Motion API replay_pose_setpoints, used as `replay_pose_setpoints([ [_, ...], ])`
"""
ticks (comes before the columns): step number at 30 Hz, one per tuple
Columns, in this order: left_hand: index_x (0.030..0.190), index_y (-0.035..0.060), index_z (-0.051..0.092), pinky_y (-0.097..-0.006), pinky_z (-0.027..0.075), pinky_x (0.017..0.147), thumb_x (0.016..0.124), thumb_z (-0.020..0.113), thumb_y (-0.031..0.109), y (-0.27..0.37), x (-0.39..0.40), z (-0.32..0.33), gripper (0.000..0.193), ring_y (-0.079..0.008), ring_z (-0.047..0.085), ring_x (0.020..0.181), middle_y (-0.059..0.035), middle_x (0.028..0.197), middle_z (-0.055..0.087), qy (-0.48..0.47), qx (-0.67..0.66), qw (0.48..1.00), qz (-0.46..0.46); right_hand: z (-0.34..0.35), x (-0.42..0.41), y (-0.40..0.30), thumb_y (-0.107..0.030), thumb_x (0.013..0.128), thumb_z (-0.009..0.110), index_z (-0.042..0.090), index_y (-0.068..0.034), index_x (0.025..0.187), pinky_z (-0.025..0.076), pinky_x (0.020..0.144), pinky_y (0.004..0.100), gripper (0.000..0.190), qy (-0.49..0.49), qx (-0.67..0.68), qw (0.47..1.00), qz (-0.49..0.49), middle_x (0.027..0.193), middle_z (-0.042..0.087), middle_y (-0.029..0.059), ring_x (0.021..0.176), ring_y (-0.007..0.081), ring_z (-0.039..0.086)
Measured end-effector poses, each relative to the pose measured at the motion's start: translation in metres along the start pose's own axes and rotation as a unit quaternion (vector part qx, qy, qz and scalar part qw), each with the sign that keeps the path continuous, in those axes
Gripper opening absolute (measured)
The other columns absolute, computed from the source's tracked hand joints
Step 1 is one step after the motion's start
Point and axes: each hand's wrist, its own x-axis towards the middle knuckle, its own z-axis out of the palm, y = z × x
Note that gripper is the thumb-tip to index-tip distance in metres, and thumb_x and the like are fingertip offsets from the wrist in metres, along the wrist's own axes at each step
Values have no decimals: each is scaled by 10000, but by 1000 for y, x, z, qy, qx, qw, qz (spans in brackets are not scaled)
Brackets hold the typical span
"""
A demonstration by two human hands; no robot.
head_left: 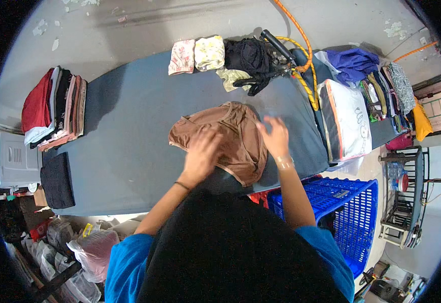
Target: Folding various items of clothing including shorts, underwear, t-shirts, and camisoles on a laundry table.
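Before me a pair of brown underpants (239,130) lies spread on the dark blue-grey cloth of the table (129,113). Its waistband edge and leg openings show pale piping. My left hand (205,147) rests over the left half of the garment, slightly blurred, with its fingers apart. At the garment's right edge, my right hand (275,136) is raised a little with thumb and fingers spread; whether it touches the fabric I cannot tell. Neither hand grips anything.
Folded floral garments (209,53) and black clothing (248,57) line the back, beside an iron-like tool handle (279,46) with an orange cord (300,30). Clothes stacks (55,106) stand left; a white package (347,121) lies right. A blue basket (351,223) is below.
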Motion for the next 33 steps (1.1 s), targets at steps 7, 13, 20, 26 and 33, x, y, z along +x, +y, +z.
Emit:
replay_pose_setpoints([
  [7,1381,65,290,-455,231,1077,810,597,134,14,2,12,652,-352,248,1329,-168,1439,261,-11,-100,994,-36,49,20,-15,-147,732,642,564,-61,997,401,858,464,290,1,85,989,-119,994,572,130,979,321,524],
  [13,1306,-40,367,-406,318,1048,707,504,-109,40,-27,8,618,-385,337,1274,-241,1351,350,18,-193,980,38,21,-64,-34,-170,718,658,553,-31,1050,391,872,476,375,-150,101,947,-267,1004,565,174,983,345,531],
  [20,1242,36,465,-406,395,907,680,682,145,49,-49,24,612,-307,512,1025,-143,1205,491,-63,-86,993,46,4,-80,11,-236,781,630,578,-16,953,458,746,398,284,-227,80,956,169,999,573,124,905,267,569],
  [26,1243,52,409,-354,471,791,778,629,66,43,-52,48,515,-255,583,878,-139,1062,552,109,-330,895,-280,30,-26,-44,-141,888,520,548,-36,1012,498,781,330,164,-273,708,596,264,954,628,101,879,206,622],
  [33,1225,2,412,-407,395,888,703,706,95,52,-40,11,606,-328,458,1073,-208,1166,446,178,-65,974,-123,39,-18,-37,-190,902,554,543,-21,1045,499,779,284,223,-344,590,674,281,976,629,119,913,204,627],
])
